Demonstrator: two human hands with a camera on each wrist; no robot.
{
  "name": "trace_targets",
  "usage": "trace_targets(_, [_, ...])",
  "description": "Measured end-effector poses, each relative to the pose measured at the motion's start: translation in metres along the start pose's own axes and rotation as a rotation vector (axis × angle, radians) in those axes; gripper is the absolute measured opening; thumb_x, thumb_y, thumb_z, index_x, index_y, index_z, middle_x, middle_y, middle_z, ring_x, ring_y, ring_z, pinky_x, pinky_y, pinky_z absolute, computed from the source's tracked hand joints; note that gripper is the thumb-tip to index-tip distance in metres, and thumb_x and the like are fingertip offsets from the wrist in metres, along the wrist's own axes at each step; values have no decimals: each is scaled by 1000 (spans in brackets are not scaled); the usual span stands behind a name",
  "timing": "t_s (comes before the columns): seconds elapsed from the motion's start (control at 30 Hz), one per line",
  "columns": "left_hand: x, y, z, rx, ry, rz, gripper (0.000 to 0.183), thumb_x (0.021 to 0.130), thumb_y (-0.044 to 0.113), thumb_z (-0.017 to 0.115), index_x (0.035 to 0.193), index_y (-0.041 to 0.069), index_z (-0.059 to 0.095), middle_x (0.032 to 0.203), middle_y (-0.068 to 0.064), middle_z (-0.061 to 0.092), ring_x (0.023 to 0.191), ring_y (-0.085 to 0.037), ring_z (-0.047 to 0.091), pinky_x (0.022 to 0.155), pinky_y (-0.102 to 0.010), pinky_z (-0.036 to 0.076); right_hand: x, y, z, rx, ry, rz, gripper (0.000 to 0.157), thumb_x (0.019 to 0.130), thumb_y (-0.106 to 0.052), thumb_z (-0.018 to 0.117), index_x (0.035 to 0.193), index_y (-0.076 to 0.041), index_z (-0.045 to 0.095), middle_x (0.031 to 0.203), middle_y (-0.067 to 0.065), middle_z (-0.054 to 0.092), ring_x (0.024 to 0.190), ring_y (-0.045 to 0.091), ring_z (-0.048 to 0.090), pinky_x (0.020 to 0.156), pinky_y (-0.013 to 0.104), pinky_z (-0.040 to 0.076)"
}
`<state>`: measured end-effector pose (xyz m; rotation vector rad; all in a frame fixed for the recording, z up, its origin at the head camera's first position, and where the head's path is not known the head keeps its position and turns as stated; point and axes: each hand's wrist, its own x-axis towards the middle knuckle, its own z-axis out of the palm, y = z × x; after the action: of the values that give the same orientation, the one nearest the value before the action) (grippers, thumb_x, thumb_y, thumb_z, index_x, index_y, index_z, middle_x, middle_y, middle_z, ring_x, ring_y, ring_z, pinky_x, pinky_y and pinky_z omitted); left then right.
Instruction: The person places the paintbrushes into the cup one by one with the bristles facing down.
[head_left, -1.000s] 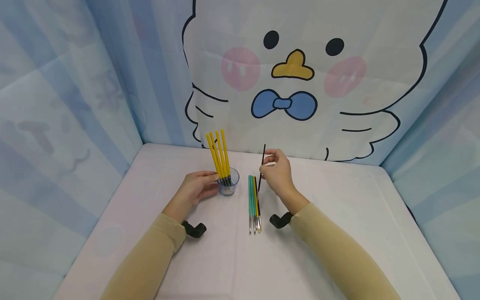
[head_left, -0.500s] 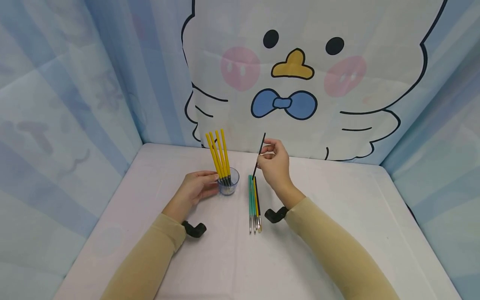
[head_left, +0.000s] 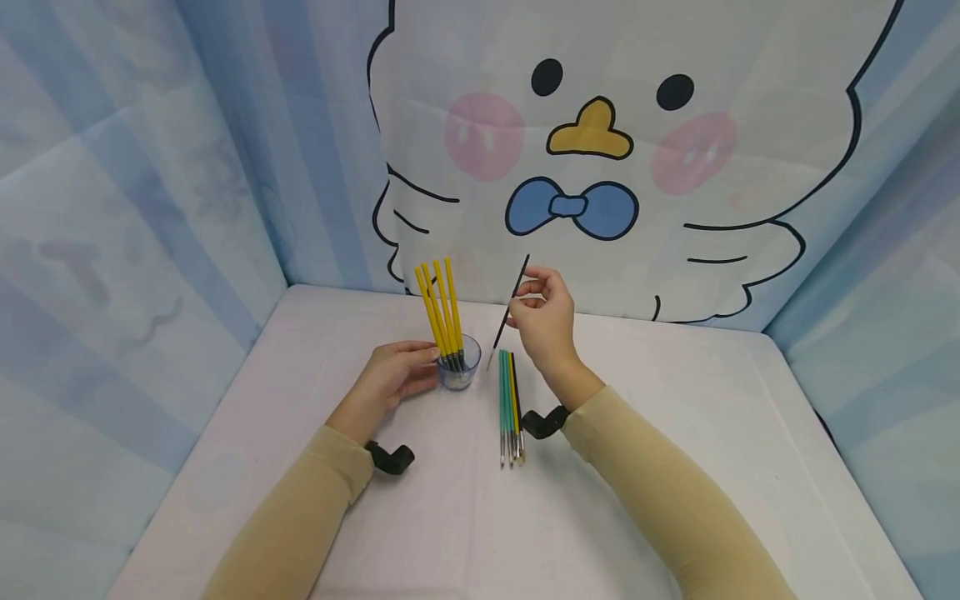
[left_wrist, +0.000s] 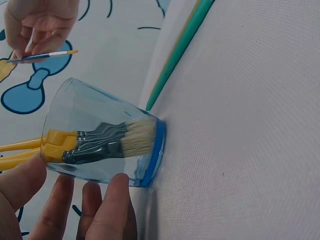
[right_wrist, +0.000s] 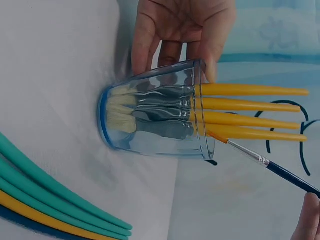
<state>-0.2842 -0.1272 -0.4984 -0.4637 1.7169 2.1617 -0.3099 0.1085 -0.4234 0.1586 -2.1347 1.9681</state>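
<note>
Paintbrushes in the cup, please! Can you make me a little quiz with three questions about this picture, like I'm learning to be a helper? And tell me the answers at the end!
1. How many yellow-handled brushes stand in the clear cup?

2. True or false: the left hand is touching the clear cup.

3. Which brush does the right hand pinch?
A) a green-handled brush
B) a dark-handled brush
C) a yellow-handled brush

Key:
1. Four.
2. True; it holds the cup at its side.
3. B.
</note>
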Motion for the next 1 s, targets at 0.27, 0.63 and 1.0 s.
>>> trace_targets(0.27, [-1,1,0,-5,-5,9,40,101,11,76,138,0,67,134,-16,70,113,-26,73,104,-44,64,4,2,10,42,12,5,48,95,11,62,140,-6,57,101,1,58,81,13,61,70,29,68])
trace_targets(0.63, [0,-2,-2,-7,-22,33,41,101,12,76,138,-2,66,128,-13,72,113,-27,74,106,-45,63,5,7,26,57,-10,-57,47,94,12,61,139,-2,56,102,3,57,83,16,60,68,22,66])
trace_targets(1.0, [0,-1,-2,-6,-26,32,42,101,13,77,138,-2,66,129,-13,73,114,-27,73,109,-47,61,4,22,34,-53,-96,-74,46,95,10,60,139,-2,57,106,10,59,88,20,60,70,26,67])
